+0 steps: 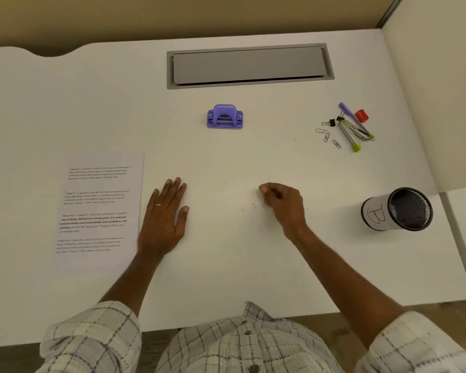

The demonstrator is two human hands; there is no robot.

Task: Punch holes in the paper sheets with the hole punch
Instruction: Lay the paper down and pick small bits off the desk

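An office: white desk with cable hatch; paper clips; mesh pen cup.

the left hand lies flat with its fingers spread out, and the right hand is curled up loosely, holding nothing.

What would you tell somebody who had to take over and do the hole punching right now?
Left hand: flat on the desk, open, holding nothing, just right of the paper sheets.
Right hand: loosely curled, nothing seen in its grip, near the desk's middle.
Purple hole punch: farther back, in the middle, apart from the paper and both hands.
Done: nothing that shows; no holes can be seen in the paper.
Left: bring punch and paper together, slide the paper's edge in, press down.
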